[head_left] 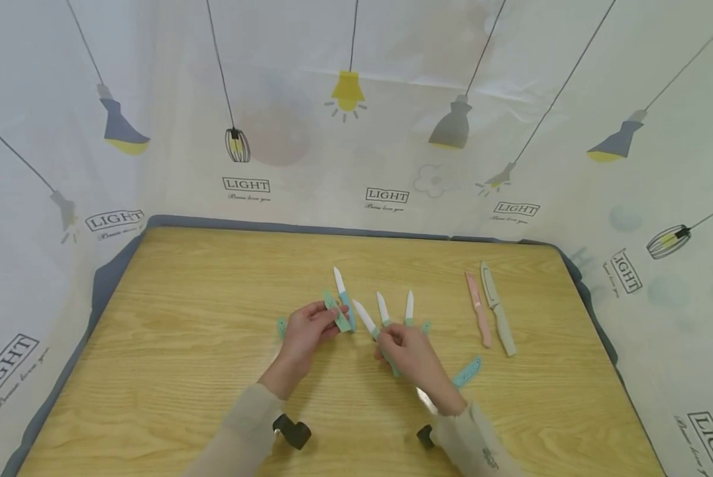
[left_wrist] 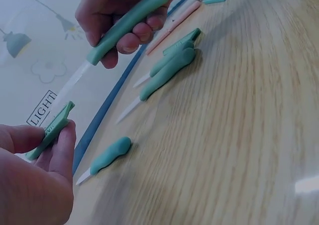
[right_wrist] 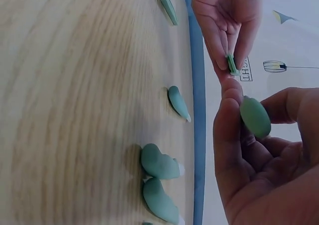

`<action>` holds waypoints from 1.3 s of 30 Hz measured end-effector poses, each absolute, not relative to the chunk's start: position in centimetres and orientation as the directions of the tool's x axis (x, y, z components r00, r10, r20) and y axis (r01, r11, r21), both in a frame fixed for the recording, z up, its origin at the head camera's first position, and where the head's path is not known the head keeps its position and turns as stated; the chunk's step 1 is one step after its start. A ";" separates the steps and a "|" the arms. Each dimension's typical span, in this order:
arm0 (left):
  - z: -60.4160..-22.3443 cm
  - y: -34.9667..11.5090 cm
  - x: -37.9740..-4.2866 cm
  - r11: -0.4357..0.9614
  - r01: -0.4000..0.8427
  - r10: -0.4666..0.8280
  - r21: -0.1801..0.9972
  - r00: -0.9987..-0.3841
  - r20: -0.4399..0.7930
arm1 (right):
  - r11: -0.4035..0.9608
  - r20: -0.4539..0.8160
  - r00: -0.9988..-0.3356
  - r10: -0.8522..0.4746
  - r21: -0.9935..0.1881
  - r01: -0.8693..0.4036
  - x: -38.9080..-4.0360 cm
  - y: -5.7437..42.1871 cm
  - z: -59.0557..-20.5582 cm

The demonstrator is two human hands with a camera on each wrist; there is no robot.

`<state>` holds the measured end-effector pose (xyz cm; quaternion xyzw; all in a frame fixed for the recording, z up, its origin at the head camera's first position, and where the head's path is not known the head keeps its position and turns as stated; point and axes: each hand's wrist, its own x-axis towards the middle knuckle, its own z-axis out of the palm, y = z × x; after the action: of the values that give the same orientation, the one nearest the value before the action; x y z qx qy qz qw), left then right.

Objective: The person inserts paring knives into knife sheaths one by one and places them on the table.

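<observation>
Along the far side of the wood-grain tabletop [head_left: 154, 318], a grey-blue border [head_left: 356, 234], with the lamp-printed backdrop [head_left: 297, 86] just behind. Toward the left edge, a broad run of wood; toward the right, a narrower strip past the pink knife [head_left: 478, 308] and the pale green knife [head_left: 504, 328], lying close together. In the left hand [head_left: 305, 331], pinched between thumb and fingers, a green sheath [left_wrist: 57, 125], raised near the blue-handled knife [head_left: 344, 293]. In the right hand [head_left: 413, 351], fingers curled round the handle, a green-handled knife [left_wrist: 128, 26], also raised, white blade aimed toward the sheath (contact or gap at the tip: cannot tell). Just beyond the right hand, two more knives [head_left: 409, 308], side by side, blades toward the far edge. By the right wrist, partly hidden, a blue sheath [head_left: 467, 372].
</observation>
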<state>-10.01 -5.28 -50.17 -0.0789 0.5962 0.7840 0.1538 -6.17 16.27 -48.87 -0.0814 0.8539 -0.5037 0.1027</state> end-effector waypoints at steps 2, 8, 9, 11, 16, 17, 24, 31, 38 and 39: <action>-50.1 -5.2 -10.0 -0.273 -0.344 0.142 0.898 -0.938 -0.316 | 0.461 -0.097 -0.967 -0.237 -0.887 -0.024 -5.9 16.2 -48.9; -50.0 -5.2 -10.1 -0.357 -0.358 0.120 0.863 -0.933 -0.338 | 0.391 -0.125 -0.958 -0.259 -0.920 0.015 -5.3 16.0 -48.6; -50.0 -5.2 -10.2 -0.365 -0.357 0.116 0.860 -0.934 -0.339 | 0.375 -0.139 -0.956 -0.257 -0.926 0.034 -5.2 15.9 -48.4; -49.9 -5.2 -10.2 -0.382 -0.353 0.108 0.854 -0.935 -0.338 | 0.342 -0.166 -0.953 -0.253 -0.937 0.072 -4.9 15.7 -47.8; -49.8 -5.3 -10.2 -0.419 -0.327 0.100 0.847 -0.944 -0.314 | 0.300 -0.176 -0.954 -0.241 -0.949 0.099 -4.3 15.2 -46.2; -49.8 -5.4 -10.2 -0.428 -0.324 0.096 0.844 -0.945 -0.314 | 0.297 -0.171 -0.956 -0.240 -0.950 0.095 -4.2 15.2 -46.3; -49.7 -5.4 -10.4 -0.458 -0.321 0.074 0.829 -0.943 -0.324 | 0.305 -0.156 -0.962 -0.224 -0.949 0.083 -4.3 15.7 -48.2; -49.6 -5.4 -10.4 -0.417 -0.338 0.059 0.844 -0.936 -0.346 | 0.342 -0.161 -0.969 -0.189 -0.936 0.089 -4.5 16.3 -48.7; -49.7 -5.4 -10.6 -0.429 -0.355 0.037 0.831 -0.926 -0.376 | 0.341 -0.156 -0.969 -0.192 -0.936 0.084 -4.6 16.7 -48.6; -49.7 -5.4 -10.6 -0.429 -0.360 0.039 0.828 -0.924 -0.381 | 0.337 -0.160 -0.968 -0.193 -0.937 0.087 -4.6 16.7 -48.6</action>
<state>-10.62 -5.36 -49.68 -0.1541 0.5205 0.8312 0.1202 -4.58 16.71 -48.62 -0.0326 0.8086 -0.5747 0.1218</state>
